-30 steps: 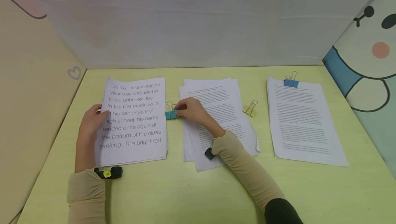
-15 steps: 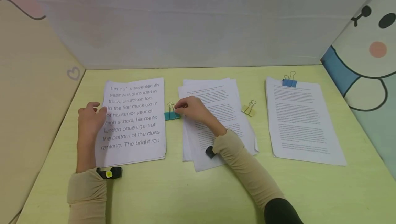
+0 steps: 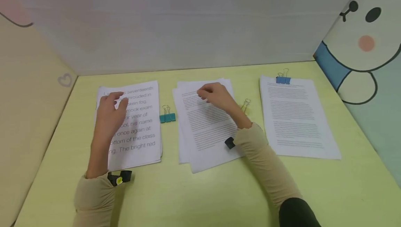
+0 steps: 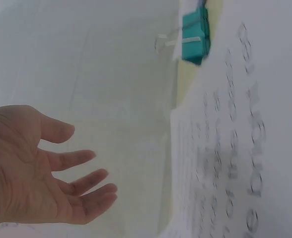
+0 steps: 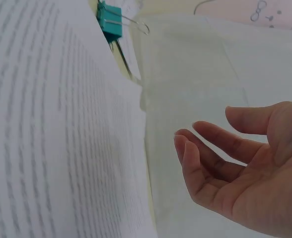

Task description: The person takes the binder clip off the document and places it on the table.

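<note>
My left hand [image 3: 110, 114] hovers over the left paper stack [image 3: 141, 154], which carries large print; its fingers are relaxed and hold nothing, as the left wrist view also shows of the hand [image 4: 46, 173]. Over the upper part of the middle paper stack [image 3: 206, 150], with small print and uneven sheets, is my right hand [image 3: 217, 96]. In the right wrist view that hand [image 5: 245, 168] has loosely curved fingers and an empty palm. A teal binder clip [image 3: 167, 117] lies on the table between these two stacks, wire handles pointing away from me.
A yellow binder clip [image 3: 245, 107] lies right of the middle stack, partly hidden by my right wrist. Farther right, a blue binder clip [image 3: 283, 80] sits on the top edge of a third paper stack [image 3: 297, 115]. A white wall [image 3: 188, 28] rises behind the table.
My right hand has let go of the teal clip and moved right and away from me, over the middle stack. My left hand has left the left stack's edge and lifted over its pages.
</note>
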A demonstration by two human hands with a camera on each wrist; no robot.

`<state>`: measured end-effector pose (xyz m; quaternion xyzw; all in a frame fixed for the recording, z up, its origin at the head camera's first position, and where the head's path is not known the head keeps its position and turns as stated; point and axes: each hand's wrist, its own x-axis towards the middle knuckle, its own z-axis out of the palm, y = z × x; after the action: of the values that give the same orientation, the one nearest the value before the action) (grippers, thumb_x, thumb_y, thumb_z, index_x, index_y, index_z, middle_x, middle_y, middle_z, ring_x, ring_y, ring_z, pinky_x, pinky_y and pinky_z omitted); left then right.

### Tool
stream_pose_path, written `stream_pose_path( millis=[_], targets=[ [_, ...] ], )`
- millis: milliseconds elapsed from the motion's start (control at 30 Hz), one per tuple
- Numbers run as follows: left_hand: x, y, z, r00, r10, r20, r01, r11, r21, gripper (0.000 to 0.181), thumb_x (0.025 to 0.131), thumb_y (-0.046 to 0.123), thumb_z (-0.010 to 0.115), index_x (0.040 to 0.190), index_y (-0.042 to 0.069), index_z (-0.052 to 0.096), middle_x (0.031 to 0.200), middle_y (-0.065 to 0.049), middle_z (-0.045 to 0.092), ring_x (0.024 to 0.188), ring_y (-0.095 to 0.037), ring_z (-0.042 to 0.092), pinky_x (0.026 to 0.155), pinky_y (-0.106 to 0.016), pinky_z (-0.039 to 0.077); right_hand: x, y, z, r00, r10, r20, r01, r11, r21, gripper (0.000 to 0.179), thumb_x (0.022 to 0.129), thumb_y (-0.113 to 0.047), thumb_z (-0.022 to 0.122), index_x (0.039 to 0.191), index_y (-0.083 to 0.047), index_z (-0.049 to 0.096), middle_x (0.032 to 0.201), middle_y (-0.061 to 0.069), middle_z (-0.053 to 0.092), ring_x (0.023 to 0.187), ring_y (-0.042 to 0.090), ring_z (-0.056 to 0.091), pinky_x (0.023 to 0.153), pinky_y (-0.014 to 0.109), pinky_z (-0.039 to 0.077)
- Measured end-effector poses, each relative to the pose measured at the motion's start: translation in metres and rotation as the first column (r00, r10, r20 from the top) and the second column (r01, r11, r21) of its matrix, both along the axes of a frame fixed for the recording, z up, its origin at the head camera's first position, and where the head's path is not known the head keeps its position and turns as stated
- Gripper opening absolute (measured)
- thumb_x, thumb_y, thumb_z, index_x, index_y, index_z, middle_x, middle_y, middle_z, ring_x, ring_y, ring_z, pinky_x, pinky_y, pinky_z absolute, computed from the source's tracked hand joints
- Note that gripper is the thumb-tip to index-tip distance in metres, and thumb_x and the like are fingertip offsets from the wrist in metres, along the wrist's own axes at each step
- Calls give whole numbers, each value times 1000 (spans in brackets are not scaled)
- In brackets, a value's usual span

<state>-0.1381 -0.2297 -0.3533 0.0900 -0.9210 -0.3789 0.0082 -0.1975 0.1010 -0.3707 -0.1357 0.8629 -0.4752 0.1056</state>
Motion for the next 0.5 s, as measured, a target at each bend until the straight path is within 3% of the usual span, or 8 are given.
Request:
stream_pose_path(
  millis=[100,267,500],
  targets=[
    [-1,26,10,993,-68,-93,73,996,45,52,110,31,44,153,1,46,151,-25,43,139,-44,42,109,-62,39,-2,24,9,998,-68,14,69,997,-40,31,107,-19,57,118,6,71,112,24,70,105,37,67,83,34,57],
    [-6,71,18,963,-172,-207,201,971,130,44,109,22,50,147,0,53,147,-21,50,139,-37,45,112,-51,41,-1,60,18,979,-180,100,192,974,-122,36,108,-21,56,126,9,66,122,24,68,112,33,65,94,36,56],
    [-10,132,15,922,-289,-257,351,905,242,39,108,17,52,142,-3,56,142,-19,54,136,-33,48,109,-45,46,9,102,20,951,-292,103,305,941,-146,41,110,-24,54,129,10,63,122,17,69,110,23,66,94,29,54]
  ],
)
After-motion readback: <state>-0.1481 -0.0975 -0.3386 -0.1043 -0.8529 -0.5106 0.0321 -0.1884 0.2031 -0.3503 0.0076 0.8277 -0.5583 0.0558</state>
